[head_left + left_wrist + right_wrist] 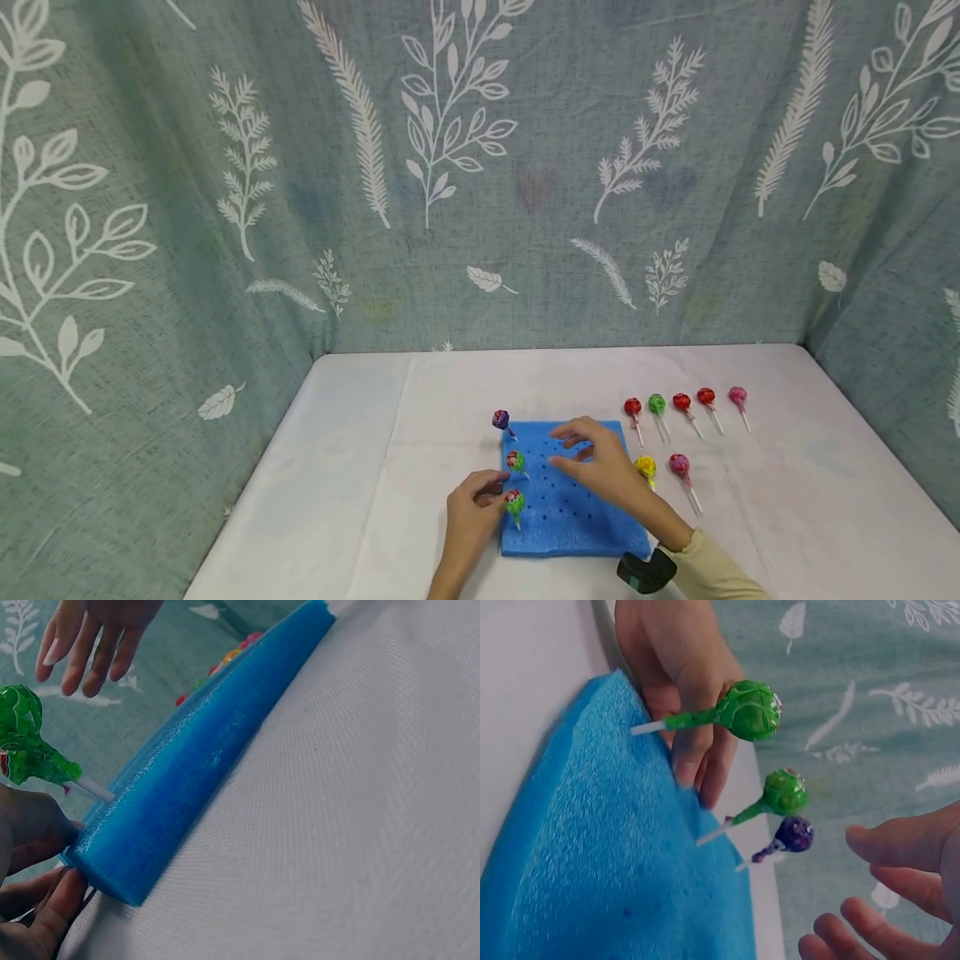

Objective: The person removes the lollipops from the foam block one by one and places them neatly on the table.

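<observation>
A blue foam board (558,533) dotted with small holes lies on the table. Along its left side three wrapped lollipops stand by their sticks: a purple lollipop (500,419) at the back, a green-and-red lollipop (515,461) in the middle and a green lollipop (514,502) in front. My left hand (472,517) grips the board's left edge beside the front two; in the left wrist view its fingers (60,904) pinch that edge. Over the board hovers my right hand (600,468), fingers apart and holding nothing, as the right wrist view also shows.
Right of the board, several lollipops lie in a back row, from a red lollipop (632,407) to a pink lollipop (738,395). Nearer are a yellow lollipop (646,467), partly behind my right arm, and a dark pink lollipop (679,465). A patterned curtain (525,275) encloses the white table (360,467).
</observation>
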Demonstrator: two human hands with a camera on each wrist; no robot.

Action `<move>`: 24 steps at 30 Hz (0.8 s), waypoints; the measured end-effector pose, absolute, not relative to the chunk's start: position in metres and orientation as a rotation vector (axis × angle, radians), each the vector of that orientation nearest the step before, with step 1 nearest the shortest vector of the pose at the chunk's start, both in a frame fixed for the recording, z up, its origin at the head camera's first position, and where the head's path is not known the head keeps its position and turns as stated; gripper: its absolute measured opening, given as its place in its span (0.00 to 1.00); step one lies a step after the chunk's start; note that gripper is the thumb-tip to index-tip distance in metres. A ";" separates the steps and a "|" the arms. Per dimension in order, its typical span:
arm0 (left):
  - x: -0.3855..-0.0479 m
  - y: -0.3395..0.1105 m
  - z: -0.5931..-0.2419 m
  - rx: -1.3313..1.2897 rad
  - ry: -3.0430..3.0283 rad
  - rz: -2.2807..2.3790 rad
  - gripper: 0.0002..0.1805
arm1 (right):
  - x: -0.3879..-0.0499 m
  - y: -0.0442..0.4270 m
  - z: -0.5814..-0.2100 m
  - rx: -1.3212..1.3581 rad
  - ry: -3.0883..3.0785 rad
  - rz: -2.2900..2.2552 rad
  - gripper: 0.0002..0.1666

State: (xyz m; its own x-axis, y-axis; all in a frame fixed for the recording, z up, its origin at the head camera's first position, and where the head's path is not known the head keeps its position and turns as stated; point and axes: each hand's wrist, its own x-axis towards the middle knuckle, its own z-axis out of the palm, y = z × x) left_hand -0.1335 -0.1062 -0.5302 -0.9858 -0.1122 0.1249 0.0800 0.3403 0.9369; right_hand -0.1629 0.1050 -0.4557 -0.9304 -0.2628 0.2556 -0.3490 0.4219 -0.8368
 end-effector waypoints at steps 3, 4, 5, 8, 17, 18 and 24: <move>-0.134 -0.106 -0.532 0.031 -2.433 -1.728 0.16 | -0.164 0.101 -0.457 0.587 -2.566 1.560 0.16; -0.134 -0.106 -0.533 0.030 -2.433 -1.734 0.16 | -0.164 0.100 -0.458 0.591 -2.565 1.564 0.16; -0.134 -0.105 -0.533 0.031 -2.434 -1.741 0.16 | -0.164 0.099 -0.458 0.589 -2.568 1.569 0.16; -0.134 -0.103 -0.534 0.026 -2.423 -1.756 0.16 | -0.163 0.095 -0.458 0.581 -2.578 1.582 0.16; -0.133 -0.106 -0.531 0.011 -2.423 -1.727 0.16 | -0.165 0.082 -0.461 0.626 -2.575 1.616 0.17; -0.133 -0.106 -0.530 0.010 -2.420 -1.728 0.16 | -0.165 0.080 -0.461 0.631 -2.573 1.621 0.17; -0.132 -0.108 -0.529 0.006 -2.404 -1.737 0.15 | -0.166 0.073 -0.463 0.659 -2.560 1.656 0.19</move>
